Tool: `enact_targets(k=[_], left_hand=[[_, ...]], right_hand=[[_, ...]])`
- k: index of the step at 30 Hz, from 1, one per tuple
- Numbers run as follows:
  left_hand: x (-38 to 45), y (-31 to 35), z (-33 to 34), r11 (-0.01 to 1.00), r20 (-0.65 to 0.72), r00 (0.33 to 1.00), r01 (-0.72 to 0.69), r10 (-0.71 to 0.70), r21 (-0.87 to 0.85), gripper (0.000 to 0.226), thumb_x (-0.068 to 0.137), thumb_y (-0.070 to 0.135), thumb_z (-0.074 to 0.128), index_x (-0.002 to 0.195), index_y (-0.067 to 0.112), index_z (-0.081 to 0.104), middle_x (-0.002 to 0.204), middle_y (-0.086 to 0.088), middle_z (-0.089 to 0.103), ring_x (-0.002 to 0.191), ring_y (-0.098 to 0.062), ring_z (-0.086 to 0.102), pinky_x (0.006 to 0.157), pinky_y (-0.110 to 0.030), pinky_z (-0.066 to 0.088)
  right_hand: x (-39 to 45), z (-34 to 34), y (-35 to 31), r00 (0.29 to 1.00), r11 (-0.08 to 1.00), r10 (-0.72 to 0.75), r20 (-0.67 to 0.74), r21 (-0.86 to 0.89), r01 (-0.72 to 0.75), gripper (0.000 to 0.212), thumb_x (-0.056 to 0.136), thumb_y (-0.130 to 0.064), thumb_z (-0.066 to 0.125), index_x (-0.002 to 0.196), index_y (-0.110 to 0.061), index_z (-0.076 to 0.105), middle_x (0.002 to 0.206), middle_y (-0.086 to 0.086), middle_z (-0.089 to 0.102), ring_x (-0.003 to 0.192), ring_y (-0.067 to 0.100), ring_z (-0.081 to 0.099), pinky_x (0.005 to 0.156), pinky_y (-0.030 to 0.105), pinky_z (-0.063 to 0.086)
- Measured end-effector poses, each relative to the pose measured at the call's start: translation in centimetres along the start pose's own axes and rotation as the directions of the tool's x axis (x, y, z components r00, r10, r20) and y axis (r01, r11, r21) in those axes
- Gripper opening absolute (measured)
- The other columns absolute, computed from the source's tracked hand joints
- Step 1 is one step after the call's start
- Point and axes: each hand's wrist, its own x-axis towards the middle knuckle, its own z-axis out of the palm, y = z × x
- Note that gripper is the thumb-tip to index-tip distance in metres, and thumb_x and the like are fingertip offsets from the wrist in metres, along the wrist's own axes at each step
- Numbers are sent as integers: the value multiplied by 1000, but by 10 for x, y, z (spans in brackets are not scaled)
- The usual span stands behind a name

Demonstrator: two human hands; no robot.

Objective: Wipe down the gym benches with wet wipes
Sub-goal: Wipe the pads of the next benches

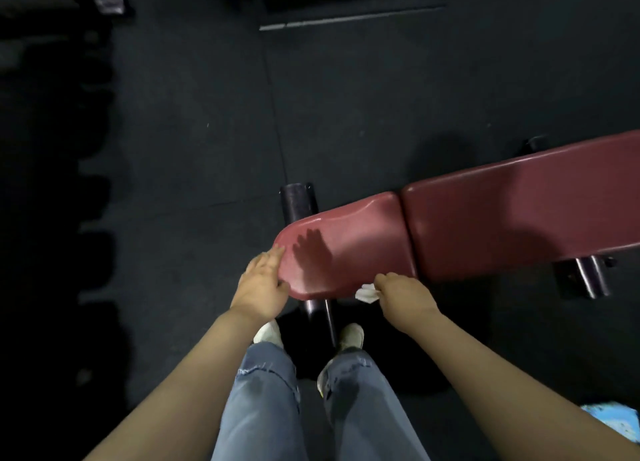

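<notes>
A person stands at the near end of a dark red padded bench (450, 225), looking straight down at it. The bench runs from the middle of the scene off to the right, with a short seat pad (346, 245) nearest and a longer pad beyond a narrow gap.

The left hand (261, 284) rests against the rounded left end of the seat pad, fingers fairly straight and laid along the edge, thumb by the near side. It holds nothing. The right hand (401, 292) is at the pad's near edge, close to the gap, its fingers pinched round a crumpled white wipe (367, 292) that sits just at the underside of that edge. The two hands are well apart, one at each side of the seat pad.

Under the bench, dark metal legs (585, 277) show, and a bar (318, 311) runs down between the person's pale shoes (351, 336). Blue jeans (263, 408) fill the near middle. The floor (194, 141) is dark rubber matting. Something bright blue (609, 422) peeks in at the near right; I cannot tell what.
</notes>
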Motion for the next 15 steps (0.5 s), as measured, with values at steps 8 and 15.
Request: enact_targets(k=[8, 15], left_hand=[[-51, 103, -35, 965, -6, 982, -186, 191, 186, 70, 91, 18, 52, 155, 26, 23, 162, 6, 20, 150, -18, 13, 122, -35, 9], [-76, 170, -48, 847, 96, 893, -448, 440, 286, 68, 90, 19, 49, 153, 26, 26, 160, 7, 25, 149, -15, 17, 122, -36, 14]], right_hand=[[-100, -89, 44, 931, 869, 287, -224, 470, -155, 6, 90, -19, 49, 89, -21, 44, 90, 3, 59, 86, 32, 59, 62, 32, 31], [-197, -110, 57, 808, 697, 521, -275, 684, -216, 10, 93, -23, 44, 85, -29, 45, 93, 2, 69, 80, 26, 63, 67, 38, 50]])
